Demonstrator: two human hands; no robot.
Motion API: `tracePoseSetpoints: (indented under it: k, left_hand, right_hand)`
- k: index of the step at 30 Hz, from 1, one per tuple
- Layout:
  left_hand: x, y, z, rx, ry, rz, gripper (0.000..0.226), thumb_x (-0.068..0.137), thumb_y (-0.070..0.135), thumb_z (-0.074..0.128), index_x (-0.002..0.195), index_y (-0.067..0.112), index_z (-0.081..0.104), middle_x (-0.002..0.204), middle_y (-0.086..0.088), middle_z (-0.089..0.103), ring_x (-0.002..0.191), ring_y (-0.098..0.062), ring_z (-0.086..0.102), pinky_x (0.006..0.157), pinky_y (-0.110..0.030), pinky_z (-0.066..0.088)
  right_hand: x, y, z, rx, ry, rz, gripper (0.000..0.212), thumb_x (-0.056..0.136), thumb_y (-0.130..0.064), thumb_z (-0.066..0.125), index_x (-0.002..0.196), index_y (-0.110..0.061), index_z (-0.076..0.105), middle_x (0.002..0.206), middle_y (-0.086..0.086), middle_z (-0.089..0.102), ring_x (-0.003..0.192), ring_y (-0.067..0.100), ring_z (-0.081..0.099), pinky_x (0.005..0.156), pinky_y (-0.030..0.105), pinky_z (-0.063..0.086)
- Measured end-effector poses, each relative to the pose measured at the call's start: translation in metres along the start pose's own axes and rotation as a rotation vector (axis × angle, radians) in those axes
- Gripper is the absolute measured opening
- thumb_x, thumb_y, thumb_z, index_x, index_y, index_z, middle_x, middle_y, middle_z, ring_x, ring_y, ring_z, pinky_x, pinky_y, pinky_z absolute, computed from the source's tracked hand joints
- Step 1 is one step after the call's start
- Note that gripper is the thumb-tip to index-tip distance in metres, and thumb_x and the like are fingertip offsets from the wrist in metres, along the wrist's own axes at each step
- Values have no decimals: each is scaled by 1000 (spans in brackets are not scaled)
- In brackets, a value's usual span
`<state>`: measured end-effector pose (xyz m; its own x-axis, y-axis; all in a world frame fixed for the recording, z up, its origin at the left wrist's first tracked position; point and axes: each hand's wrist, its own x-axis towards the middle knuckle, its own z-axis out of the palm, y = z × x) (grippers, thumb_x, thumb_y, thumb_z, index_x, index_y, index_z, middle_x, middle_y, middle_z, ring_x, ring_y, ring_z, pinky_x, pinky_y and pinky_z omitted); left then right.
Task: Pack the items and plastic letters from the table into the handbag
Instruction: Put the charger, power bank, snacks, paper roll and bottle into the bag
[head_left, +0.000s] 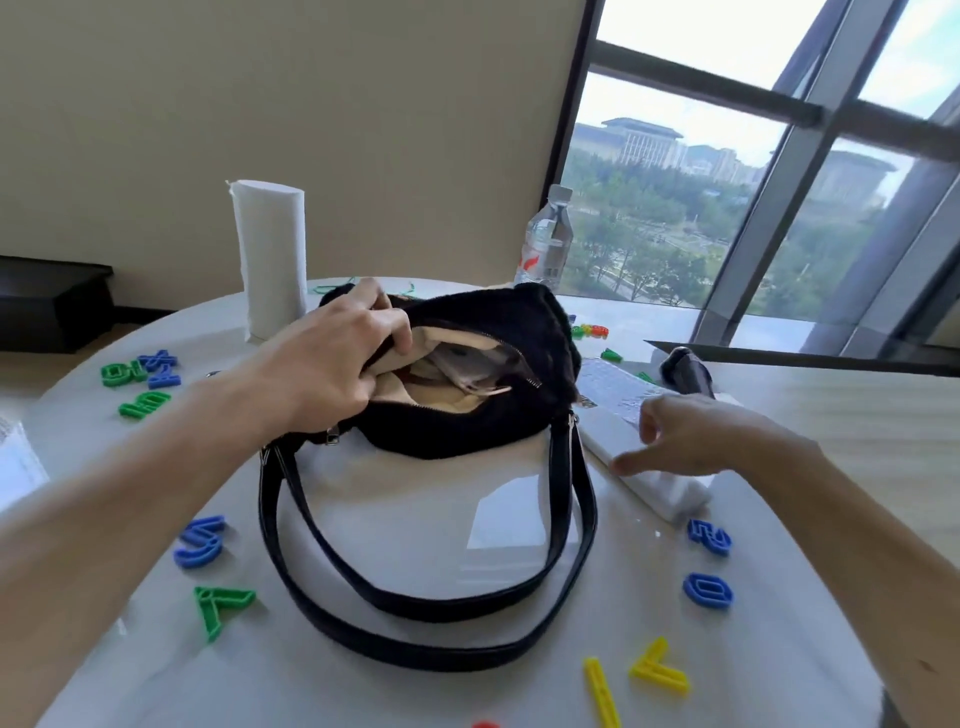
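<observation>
A black fuzzy handbag (467, 426) lies unzipped on the round white table (415, 519), its beige lining and a crumpled item showing inside. My left hand (337, 358) grips the bag's near-left rim and holds the mouth apart. My right hand (691, 436) hovers with spread fingers over a white tissue pack (660, 488) right of the bag, its thumb touching the pack. Plastic letters lie scattered: blue (200, 540) and green (221, 608) ones at the left, blue (707, 590) and yellow (660, 670) ones at the right.
A tall white paper roll (270, 260) stands behind the bag and a water bottle (545, 244) at the back. A black cylinder (685, 371) lies right of the bag. The bag's black strap (426, 608) loops toward me. More letters (140, 382) lie at the far left.
</observation>
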<state>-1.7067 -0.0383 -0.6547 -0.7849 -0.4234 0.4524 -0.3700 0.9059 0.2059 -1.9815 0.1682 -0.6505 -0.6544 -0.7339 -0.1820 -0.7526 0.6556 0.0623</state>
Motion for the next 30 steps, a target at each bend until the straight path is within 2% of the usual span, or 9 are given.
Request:
tracePoseSetpoints:
  k: [5, 8, 11, 16, 19, 21, 23, 25, 30]
  left_hand:
    - [-4, -2, -4, -25, -5, -27, 29, 87, -2, 60, 98, 23, 68, 114, 2, 49, 102, -19, 53, 86, -23, 36]
    - [-4, -2, -2, 18, 10, -48, 37, 88, -3, 54, 108, 21, 74, 110, -1, 57, 104, -21, 51, 83, -23, 32]
    - [-2, 1, -1, 42, 42, -23, 45, 82, -8, 48, 113, 14, 71, 95, -6, 62, 98, -28, 55, 83, -30, 40]
    - [-1, 5, 0, 81, 151, -57, 30, 78, -2, 54, 105, 6, 62, 97, -7, 63, 98, -31, 58, 82, -47, 51]
    - [0, 6, 0, 93, 192, -73, 35, 75, 11, 63, 110, 9, 60, 103, -4, 64, 98, -29, 60, 79, -47, 53]
    - [0, 7, 0, 56, 191, -72, 45, 73, 13, 65, 118, 11, 59, 108, -2, 64, 101, -27, 60, 82, -46, 53]
    - [0, 8, 1, 23, 181, -74, 57, 72, 13, 67, 128, 13, 56, 114, 0, 62, 106, -25, 59, 86, -42, 52]
    - [1, 8, 0, -4, 164, -74, 62, 70, 13, 68, 131, 14, 54, 114, 0, 60, 107, -24, 57, 88, -41, 52]
    - [5, 10, 0, -10, 132, -77, 57, 65, 13, 72, 120, 14, 56, 107, 1, 56, 104, -21, 55, 85, -33, 48]
  right_hand:
    - [8, 0, 15, 19, 51, -5, 60, 58, -77, 75, 88, -28, 55, 90, -6, 60, 82, 16, 57, 81, 38, 53]
    - [6, -1, 8, 26, 91, -19, 55, 60, -73, 74, 86, -28, 56, 89, -5, 60, 79, 13, 55, 72, 34, 50]
    - [-7, 0, -16, 70, 137, -2, 51, 60, -72, 69, 82, -27, 60, 85, -2, 62, 75, 15, 57, 59, 29, 43]
    - [-52, 0, -75, 110, 178, 24, 55, 46, -77, 58, 77, -32, 65, 84, -4, 67, 76, 16, 63, 61, 27, 44]
    - [-80, -16, -93, 281, 170, -103, 45, 55, -78, 62, 82, -43, 66, 88, -2, 68, 81, 20, 63, 69, 32, 47]
    - [-94, -34, -93, 373, 118, -210, 54, 54, -80, 60, 92, -42, 67, 85, -2, 70, 81, 22, 67, 77, 38, 52]
    - [-96, -58, -87, 386, 67, -271, 54, 53, -77, 59, 90, -39, 68, 78, -6, 69, 70, 15, 66, 65, 34, 50]
    - [-85, -87, -78, 368, 90, -291, 44, 61, -71, 61, 81, -33, 68, 72, -8, 65, 61, 8, 60, 55, 27, 39]
    - [-33, -156, -53, 338, 223, -353, 39, 76, -62, 63, 77, -23, 62, 83, 2, 63, 75, 21, 60, 55, 28, 36]
